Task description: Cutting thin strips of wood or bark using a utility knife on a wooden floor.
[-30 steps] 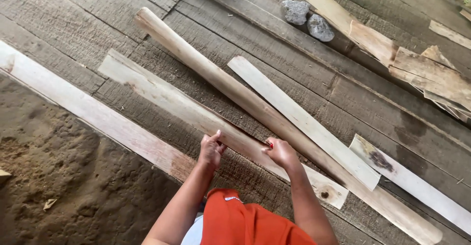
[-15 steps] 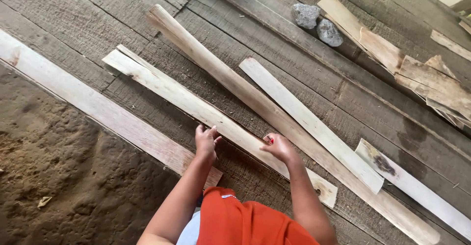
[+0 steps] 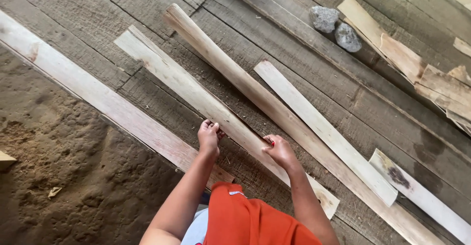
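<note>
Plank's (image 3: 196, 95) underside, fingers (image 3: 214, 125) perhaps beneath

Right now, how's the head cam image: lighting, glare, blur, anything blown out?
Head view: soft, even daylight, no hard shadows; the left hand and right hand on the pale plank look sharp, wood grain readable. Slight overexposure only at the top right corner, where greenery shows through. The two grey stones are crisp. The sandy ground is dimmer but detailed. No obvious motion blur.

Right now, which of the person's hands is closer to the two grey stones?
The right hand. It rests on the pale plank, on the side toward the grey stones far up the floor. The left hand grips the same plank's other edge, farther from them.
</note>
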